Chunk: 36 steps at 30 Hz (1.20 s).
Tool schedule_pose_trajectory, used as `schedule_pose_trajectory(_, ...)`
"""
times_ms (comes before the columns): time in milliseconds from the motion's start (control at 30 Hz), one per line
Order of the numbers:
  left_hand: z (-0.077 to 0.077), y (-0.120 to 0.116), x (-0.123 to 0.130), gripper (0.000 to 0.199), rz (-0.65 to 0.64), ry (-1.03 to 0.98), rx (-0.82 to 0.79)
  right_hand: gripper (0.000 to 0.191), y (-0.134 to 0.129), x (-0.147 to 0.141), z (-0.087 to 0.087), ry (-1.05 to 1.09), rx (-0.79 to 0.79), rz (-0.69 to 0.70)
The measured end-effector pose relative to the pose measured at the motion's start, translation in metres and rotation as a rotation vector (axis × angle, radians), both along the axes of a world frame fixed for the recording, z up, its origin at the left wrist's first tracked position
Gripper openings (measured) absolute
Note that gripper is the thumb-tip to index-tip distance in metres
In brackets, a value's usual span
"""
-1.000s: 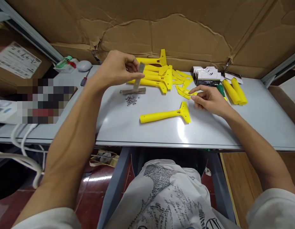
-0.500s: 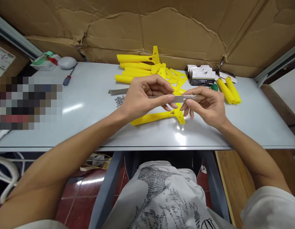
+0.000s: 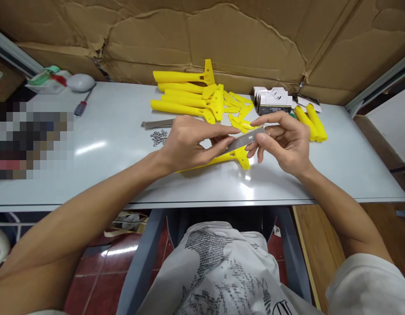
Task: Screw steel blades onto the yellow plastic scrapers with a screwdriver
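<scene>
A flat grey metal blade with a small hole is held above the table, tilted up to the right. My left hand pinches its left end between thumb and fingers. The thumb and fingers of my right hand grip its right end. Below the blade lies a yellow plastic handle, partly hidden by my left hand. Beside my left hand are a heap of small screws and some metal strips. Several yellow handles are piled behind, with small yellow pieces to their right.
Black and white boxes stand at the back right, near two yellow tubular pieces. At the back left are a screwdriver, a white rounded object and a small container. Cardboard lines the table's back.
The blade has turned from nearly level to a slant, and more of its flat face shows. My left hand has moved slightly left and down. The camera view has shifted a little.
</scene>
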State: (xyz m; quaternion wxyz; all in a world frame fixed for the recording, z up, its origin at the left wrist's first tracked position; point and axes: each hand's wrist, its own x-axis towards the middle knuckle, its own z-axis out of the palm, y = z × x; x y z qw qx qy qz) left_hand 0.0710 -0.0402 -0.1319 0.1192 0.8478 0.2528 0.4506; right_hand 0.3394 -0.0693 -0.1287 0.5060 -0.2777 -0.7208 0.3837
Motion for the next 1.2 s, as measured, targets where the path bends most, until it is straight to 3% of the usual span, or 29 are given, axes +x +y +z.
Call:
schedule_pose_trajectory(100, 0.002, -0.001, 0.001, 0.014, -0.014, -0.045, 0.057, 0.027, 0.000, 0.002, -0.001, -0.020, 0.030, 0.008)
schedule_pose_trajectory(300, 0.013, -0.007, 0.004, 0.015, -0.010, -0.067, -0.165, 0.032, 0.000, 0.006, -0.003, -0.044, 0.009, 0.010)
schedule_pose_trajectory(500, 0.016, -0.009, 0.004, 0.013, -0.040, -0.091, -0.199, 0.045, 0.002, 0.007, -0.004, -0.098, -0.011, -0.021)
schedule_pose_trajectory(667, 0.017, -0.011, 0.005, 0.019, -0.045, -0.117, -0.319, 0.038, 0.003, 0.005, -0.006, -0.076, 0.021, 0.002)
schedule_pose_trajectory(833, 0.021, -0.010, 0.007, 0.027, -0.171, -0.135, -0.472, 0.039, 0.007, 0.008, -0.010, -0.073, 0.104, -0.047)
schedule_pose_trajectory(1033, 0.027, -0.007, 0.005, 0.034, -0.267, -0.100, -0.699, 0.045, 0.023, 0.015, -0.006, -0.221, 0.382, -0.242)
schedule_pose_trajectory(1133, 0.029, -0.005, 0.005, 0.050, -0.353, -0.097, -0.812, 0.042, 0.023, 0.013, -0.006, -0.206, 0.447, -0.239)
schedule_pose_trajectory(1200, 0.030, -0.004, 0.004, 0.067, -0.441, -0.107, -0.903, 0.043, 0.019, 0.010, -0.006, -0.183, 0.409, -0.271)
